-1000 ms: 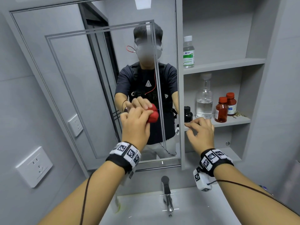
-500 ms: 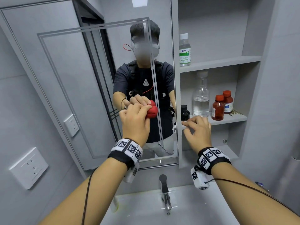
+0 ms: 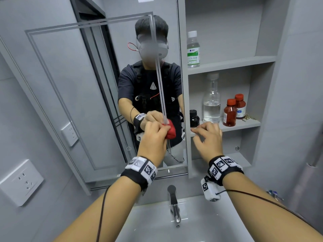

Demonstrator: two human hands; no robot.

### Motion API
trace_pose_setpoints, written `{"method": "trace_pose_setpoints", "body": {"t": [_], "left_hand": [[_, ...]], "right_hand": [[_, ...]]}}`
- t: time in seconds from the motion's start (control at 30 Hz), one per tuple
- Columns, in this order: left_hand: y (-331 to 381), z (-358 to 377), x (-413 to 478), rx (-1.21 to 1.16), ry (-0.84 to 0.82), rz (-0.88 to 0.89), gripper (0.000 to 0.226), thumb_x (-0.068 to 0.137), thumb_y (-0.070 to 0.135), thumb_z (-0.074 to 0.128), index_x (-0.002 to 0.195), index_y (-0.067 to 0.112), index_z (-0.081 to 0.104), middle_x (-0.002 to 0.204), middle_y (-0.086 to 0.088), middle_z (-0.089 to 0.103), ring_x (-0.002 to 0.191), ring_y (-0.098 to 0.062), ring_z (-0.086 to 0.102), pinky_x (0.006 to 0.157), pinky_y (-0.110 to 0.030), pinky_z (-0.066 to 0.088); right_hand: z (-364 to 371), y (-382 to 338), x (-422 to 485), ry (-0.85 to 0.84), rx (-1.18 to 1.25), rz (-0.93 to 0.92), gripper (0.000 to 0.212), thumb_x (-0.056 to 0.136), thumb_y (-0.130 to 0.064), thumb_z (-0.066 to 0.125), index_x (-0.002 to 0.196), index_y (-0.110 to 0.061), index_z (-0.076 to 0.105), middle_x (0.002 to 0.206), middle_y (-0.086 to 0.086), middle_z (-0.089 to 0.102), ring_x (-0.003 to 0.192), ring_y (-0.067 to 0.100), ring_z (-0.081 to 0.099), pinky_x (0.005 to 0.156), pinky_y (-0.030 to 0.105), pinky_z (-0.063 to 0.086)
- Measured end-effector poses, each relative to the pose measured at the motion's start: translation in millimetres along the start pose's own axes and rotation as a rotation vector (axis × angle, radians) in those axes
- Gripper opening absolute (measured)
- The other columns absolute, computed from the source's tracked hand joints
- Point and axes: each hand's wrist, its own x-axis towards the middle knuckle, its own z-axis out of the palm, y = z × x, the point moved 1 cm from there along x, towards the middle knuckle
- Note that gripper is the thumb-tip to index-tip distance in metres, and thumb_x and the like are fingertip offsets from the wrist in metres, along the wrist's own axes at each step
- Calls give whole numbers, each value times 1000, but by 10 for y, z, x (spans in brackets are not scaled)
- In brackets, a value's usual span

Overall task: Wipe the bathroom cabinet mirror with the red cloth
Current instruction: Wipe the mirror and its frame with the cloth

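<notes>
Bathroom cabinet mirror, lower right corner: left hand clenched on red cloth, bunched beyond fingers; right hand loosely curled, empty.

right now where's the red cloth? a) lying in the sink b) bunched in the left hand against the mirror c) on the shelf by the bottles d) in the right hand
b: the red cloth is bunched in the left hand, pressed to the mirror; the right hand holds nothing.
</notes>
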Motion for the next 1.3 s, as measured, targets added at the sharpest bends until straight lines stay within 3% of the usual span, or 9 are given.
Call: {"method": "trace_pose_setpoints", "body": {"t": [0.1, 0.23, 0.43, 0.53, 0.63, 0.83, 1.03, 1.2, 1.3], "left_hand": [[30, 10, -42, 19, -48, 42, 36, 86, -2, 72, 121, 6, 73, 102, -9, 61, 101, -31, 55, 83, -47, 55], [45, -126, 335, 18, 168, 39, 39, 85, 1, 69, 124, 9, 70, 105, -7, 59, 103, -30, 53, 89, -37, 50], [152, 63, -36, 105, -24, 90, 36, 76, -1, 79, 111, 7, 75, 94, -10, 64, 88, -31, 57, 73, -41, 54], [149, 22, 91, 152, 38, 152, 33, 79, 2, 75, 110, 9, 75, 93, -9, 65, 85, -32, 56, 73, -46, 50], [98, -90, 334, 146, 169, 86, 36, 81, 5, 71, 117, 9, 71, 98, -9, 62, 93, -33, 54, 81, -45, 47], [205, 130, -17, 176, 8, 111, 35, 71, 4, 82, 105, 10, 75, 91, -9, 65, 87, -34, 60, 72, -46, 47], [177, -22, 313, 182, 161, 97, 37, 79, 10, 71, 116, 15, 72, 103, -4, 66, 95, -28, 56, 83, -42, 40], [285, 210, -25, 248, 22, 139, 28, 76, 4, 78, 102, 13, 75, 92, -5, 65, 88, -31, 61, 74, -44, 46], [298, 146, 91, 241, 56, 165, 26, 77, 5, 75, 101, 15, 74, 92, -3, 64, 89, -29, 59, 75, -43, 44]], "right_hand": [[-1, -4, 0, -11, -8, -1, 28, 87, -28, 59, 104, -25, 81, 97, -11, 55, 104, 14, 43, 93, 24, 24], [22, 0, 1, -8, -15, 5, 27, 87, -26, 60, 104, -24, 81, 97, -11, 55, 104, 15, 42, 92, 24, 23], [-13, -11, 0, -18, -22, -3, 29, 87, -28, 58, 104, -24, 81, 98, -10, 55, 104, 15, 43, 95, 28, 25], [-13, -21, 5, -18, -17, 1, 29, 87, -28, 58, 104, -24, 81, 98, -10, 55, 104, 15, 43, 96, 30, 27], [7, -16, 0, -15, -11, 7, 29, 88, -29, 58, 104, -24, 81, 98, -10, 54, 104, 14, 42, 96, 30, 27], [-22, -22, -8, -21, -1, 6, 31, 87, -32, 55, 104, -25, 81, 97, -9, 56, 103, 16, 44, 96, 32, 30], [-25, -21, -10, -30, -3, 5, 27, 88, -26, 61, 106, -24, 81, 98, -9, 56, 104, 16, 44, 97, 33, 30], [-61, -25, -8, -59, 2, 6, 27, 89, -26, 61, 108, -26, 80, 100, -9, 56, 105, 16, 44, 98, 30, 28], [-76, -19, -9, -73, -3, 0, 25, 90, -20, 67, 109, -26, 80, 101, -10, 56, 106, 16, 44, 99, 30, 29]]}}
